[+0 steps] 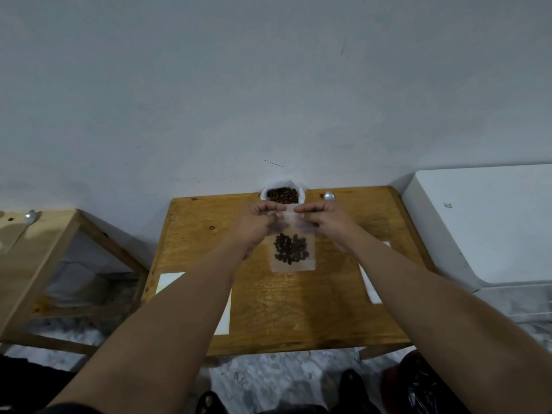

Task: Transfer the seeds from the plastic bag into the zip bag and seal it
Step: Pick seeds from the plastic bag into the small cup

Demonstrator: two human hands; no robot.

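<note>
A small clear zip bag [292,264] with dark brown seeds [290,251] in its lower half is held up over the middle of the wooden table [298,309]. My left hand [259,221] pinches the bag's top strip at the left and my right hand [321,218] pinches it at the right, fingertips nearly meeting. Whether the strip is closed cannot be told. Behind my hands, at the table's far edge against the wall, stands the white plastic bag [301,192], open at the top and full of the same seeds.
A metal spoon [329,196] lies at the table's far edge, right of the plastic bag. White sheets [168,282] lie on the table's left and right sides under my forearms. A second wooden table [35,249] stands to the left and a white appliance [484,222] to the right.
</note>
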